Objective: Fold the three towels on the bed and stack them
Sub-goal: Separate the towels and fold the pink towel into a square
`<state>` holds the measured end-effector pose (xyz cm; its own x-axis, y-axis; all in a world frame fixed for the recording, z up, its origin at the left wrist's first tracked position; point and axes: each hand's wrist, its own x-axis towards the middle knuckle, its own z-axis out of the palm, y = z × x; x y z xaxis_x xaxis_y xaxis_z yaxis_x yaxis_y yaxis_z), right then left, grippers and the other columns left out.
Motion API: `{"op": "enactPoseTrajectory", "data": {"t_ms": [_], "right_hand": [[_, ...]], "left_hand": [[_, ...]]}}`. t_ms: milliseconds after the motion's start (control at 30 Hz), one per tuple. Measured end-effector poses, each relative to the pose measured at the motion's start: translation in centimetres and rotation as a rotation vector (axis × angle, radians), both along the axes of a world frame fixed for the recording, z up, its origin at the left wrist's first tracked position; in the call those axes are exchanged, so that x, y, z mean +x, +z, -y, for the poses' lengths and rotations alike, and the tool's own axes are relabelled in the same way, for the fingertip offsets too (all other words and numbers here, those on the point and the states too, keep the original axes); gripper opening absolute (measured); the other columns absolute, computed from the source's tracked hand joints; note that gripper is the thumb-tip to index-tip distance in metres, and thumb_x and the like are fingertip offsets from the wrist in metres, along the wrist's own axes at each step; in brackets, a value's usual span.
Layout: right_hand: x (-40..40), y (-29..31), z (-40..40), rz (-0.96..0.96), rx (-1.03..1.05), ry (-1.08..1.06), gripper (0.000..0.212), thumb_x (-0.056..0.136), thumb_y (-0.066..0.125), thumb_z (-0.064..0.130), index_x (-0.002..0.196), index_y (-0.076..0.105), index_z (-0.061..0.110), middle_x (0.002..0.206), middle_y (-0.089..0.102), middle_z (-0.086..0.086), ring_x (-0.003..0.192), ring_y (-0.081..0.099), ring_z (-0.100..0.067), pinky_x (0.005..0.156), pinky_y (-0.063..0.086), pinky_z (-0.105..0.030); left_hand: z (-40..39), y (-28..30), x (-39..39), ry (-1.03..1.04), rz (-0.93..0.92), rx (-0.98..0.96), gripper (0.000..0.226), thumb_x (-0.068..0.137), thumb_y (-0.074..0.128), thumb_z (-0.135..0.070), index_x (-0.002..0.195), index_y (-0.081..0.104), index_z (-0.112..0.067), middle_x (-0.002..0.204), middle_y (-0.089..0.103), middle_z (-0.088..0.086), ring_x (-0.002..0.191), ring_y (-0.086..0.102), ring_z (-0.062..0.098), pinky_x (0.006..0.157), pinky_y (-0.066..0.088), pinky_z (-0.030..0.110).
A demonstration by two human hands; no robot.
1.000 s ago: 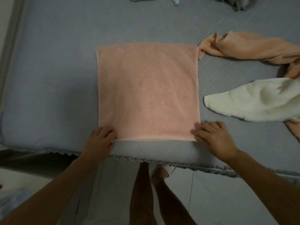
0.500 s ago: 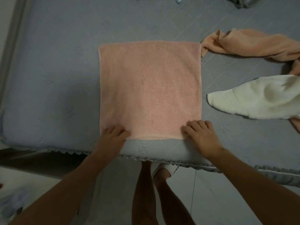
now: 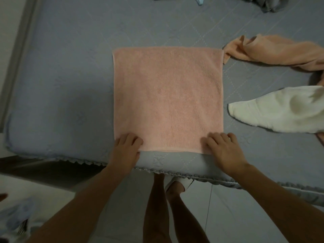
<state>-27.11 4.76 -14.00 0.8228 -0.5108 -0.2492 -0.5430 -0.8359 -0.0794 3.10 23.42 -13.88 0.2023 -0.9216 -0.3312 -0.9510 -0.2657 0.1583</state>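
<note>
Both the left hand [image 3: 126, 148] and right hand [image 3: 223, 148], fingers curled, press the soft, light pink towel [image 3: 168, 99] at its corners along the bed [image 3: 61, 85]'s near edge.

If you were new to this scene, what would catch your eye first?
A pink towel lies flat and square in the middle of the grey bed, with the left hand and right hand on its near corners. To its right lie a crumpled peach towel and a white towel.
</note>
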Motion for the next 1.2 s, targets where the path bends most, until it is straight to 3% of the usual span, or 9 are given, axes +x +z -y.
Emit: {"op": "enactPoseTrajectory", "data": {"t_ms": [133,233,400,533,633,767,900,1033,1200], "right_hand": [[0.1,-0.2,-0.6,-0.094,0.013,0.033,0.065,0.064,0.078,0.033,0.123,0.056,0.018,0.121,0.055,-0.016,0.104,0.055,-0.038,0.087,0.042,-0.050],[-0.2,-0.3,0.0,-0.154,0.008,-0.015,0.069,0.060,0.081,0.018,0.125,0.056,0.018,0.123,0.055,-0.017,0.106,0.054,-0.039,0.089,0.043,-0.051],[1.0,0.4,1.1,0.048,-0.001,0.022,0.035,0.067,0.077,0.000,0.099,0.072,0.013,0.101,0.072,-0.008,0.087,0.067,-0.034,0.082,0.051,-0.046],[0.4,3.2,1.1,-0.011,0.157,-0.106,0.034,0.076,0.074,0.012,0.109,0.071,0.019,0.098,0.073,-0.006,0.083,0.066,-0.030,0.080,0.050,-0.040],[0.2,6.2,1.7,-0.059,0.386,-0.309,0.032,0.084,0.062,0.020,0.114,0.067,0.027,0.096,0.073,-0.002,0.081,0.065,-0.026,0.072,0.050,-0.033],[1.2,9.9,5.3,0.004,0.669,-0.516,0.014,0.078,0.060,0.017,0.081,0.058,0.031,0.072,0.066,0.005,0.066,0.061,-0.020,0.054,0.043,-0.028],[4.9,10.9,10.2,0.234,0.694,-0.699,0.016,0.078,0.063,0.015,0.088,0.061,0.028,0.077,0.066,0.006,0.069,0.059,-0.010,0.056,0.042,-0.027],[9.5,8.0,14.3,0.384,0.615,-0.857,0.017,0.081,0.062,0.017,0.095,0.062,0.025,0.085,0.065,0.003,0.077,0.059,-0.016,0.062,0.042,-0.026],[12.6,3.0,16.8,0.368,0.466,-1.062,0.034,0.085,0.057,0.016,0.119,0.058,0.018,0.107,0.064,-0.008,0.097,0.058,-0.023,0.079,0.038,-0.025]], "left_hand": [[-0.9,0.0,0.9,0.079,0.087,0.096,0.056,0.054,0.085,-0.010,0.105,0.063,-0.013,0.111,0.058,0.014,0.099,0.055,0.034,0.077,0.047,0.046],[-0.6,-0.5,1.5,0.064,0.106,0.088,0.056,0.050,0.085,-0.005,0.102,0.064,-0.012,0.106,0.061,0.014,0.093,0.057,0.035,0.070,0.048,0.044],[0.4,0.0,2.1,0.073,0.107,0.059,0.032,0.060,0.075,0.006,0.088,0.068,-0.008,0.091,0.068,0.015,0.075,0.062,0.037,0.062,0.050,0.043],[0.9,2.3,2.7,0.227,-0.051,0.131,0.010,0.078,0.065,-0.004,0.088,0.066,-0.005,0.083,0.068,0.019,0.075,0.065,0.040,0.066,0.051,0.043],[0.3,4.3,3.7,0.266,-0.172,0.165,0.013,0.089,0.049,-0.017,0.094,0.059,-0.011,0.086,0.066,0.014,0.080,0.063,0.035,0.067,0.044,0.036],[0.4,8.0,6.7,0.228,-0.478,0.189,0.023,0.083,0.035,-0.036,0.088,0.056,-0.030,0.071,0.062,-0.002,0.065,0.057,0.019,0.060,0.045,0.032],[4.1,9.2,10.0,0.250,-0.519,0.058,0.013,0.087,0.059,-0.051,0.092,0.053,-0.040,0.070,0.059,-0.021,0.065,0.057,-0.008,0.056,0.040,0.014],[9.7,7.3,13.0,0.394,-0.493,-0.067,0.016,0.084,0.072,-0.036,0.093,0.065,-0.025,0.074,0.066,-0.005,0.067,0.058,0.010,0.058,0.042,0.020],[15.2,3.3,15.2,0.863,-0.645,-0.367,0.013,0.083,0.071,-0.016,0.092,0.067,-0.024,0.079,0.067,-0.006,0.074,0.059,0.014,0.058,0.047,0.015]]}}
